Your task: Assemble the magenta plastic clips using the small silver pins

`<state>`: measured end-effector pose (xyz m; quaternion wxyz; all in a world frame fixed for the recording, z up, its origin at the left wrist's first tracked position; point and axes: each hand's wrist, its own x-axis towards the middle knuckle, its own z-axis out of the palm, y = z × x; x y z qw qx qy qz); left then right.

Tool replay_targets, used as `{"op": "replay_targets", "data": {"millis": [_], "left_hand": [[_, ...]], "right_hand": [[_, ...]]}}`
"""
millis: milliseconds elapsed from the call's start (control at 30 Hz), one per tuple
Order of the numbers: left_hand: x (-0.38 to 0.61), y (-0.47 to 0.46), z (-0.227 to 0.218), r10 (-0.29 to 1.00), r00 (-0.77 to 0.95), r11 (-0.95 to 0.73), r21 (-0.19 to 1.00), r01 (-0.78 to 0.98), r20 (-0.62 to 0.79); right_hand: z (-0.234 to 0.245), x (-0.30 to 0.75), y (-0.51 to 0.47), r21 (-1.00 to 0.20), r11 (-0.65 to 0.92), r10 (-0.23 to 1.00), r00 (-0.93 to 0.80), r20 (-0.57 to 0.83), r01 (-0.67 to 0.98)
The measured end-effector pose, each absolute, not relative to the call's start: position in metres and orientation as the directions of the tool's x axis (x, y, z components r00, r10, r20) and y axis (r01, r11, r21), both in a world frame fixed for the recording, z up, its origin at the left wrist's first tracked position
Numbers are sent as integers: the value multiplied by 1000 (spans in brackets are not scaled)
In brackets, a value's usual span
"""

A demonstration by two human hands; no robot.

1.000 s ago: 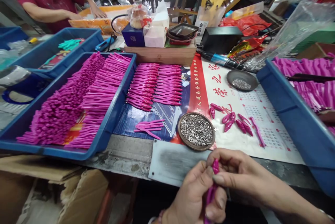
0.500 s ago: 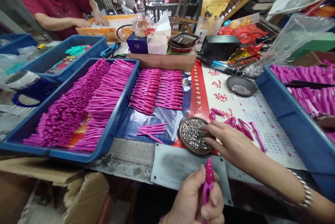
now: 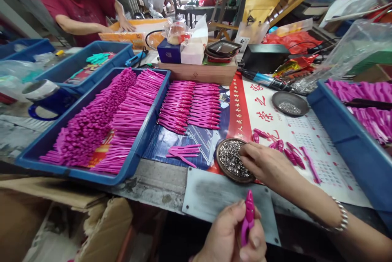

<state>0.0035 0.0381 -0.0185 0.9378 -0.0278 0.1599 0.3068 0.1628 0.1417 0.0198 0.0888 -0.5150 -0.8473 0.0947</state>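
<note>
Our left hand is curled round a clip, its tip pointing up. Our right hand reaches forward, fingers bunched into the bowl of pins; we cannot tell whether they pinch any.

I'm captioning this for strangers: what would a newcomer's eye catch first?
Probably the thin magenta plastic strips heaped in a long blue plastic tray at left. Then, front and centre, the left hand gripping a slender, pointed magenta piece, and the right hand reaching into a round brown bowl of small silvery metal pins.
</note>
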Motion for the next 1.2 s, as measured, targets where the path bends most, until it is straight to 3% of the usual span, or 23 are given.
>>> {"op": "replay_targets", "data": {"millis": [67, 200, 333, 467, 667, 867, 1200], "left_hand": [[5, 39, -18, 571, 767, 811, 58, -582, -294], [4, 39, -17, 616, 738, 782, 106, -614, -276], [2, 37, -18, 640, 704, 760, 119, -639, -309], [3, 37, -18, 641, 676, 751, 111, -651, -365], [11, 41, -16, 643, 662, 751, 148, -643, -384], [14, 37, -25, 710, 616, 699, 241, -673, -340], [15, 35, -21, 681, 671, 732, 257, -630, -294]], "right_hand": [[22, 164, 142, -348, 408, 907, -419, 47, 844], [35, 167, 135, -701, 243, 929, -370, -32, 670], [48, 168, 108, -875, 73, 881, -442, -169, 479], [50, 168, 81, -901, -81, 813, -495, -307, 427], [51, 170, 69, -864, -51, 818, -475, -324, 501], [46, 170, 70, -878, -80, 819, -471, -328, 472], [33, 167, 62, -944, -278, 818, -472, -330, 177]]}}
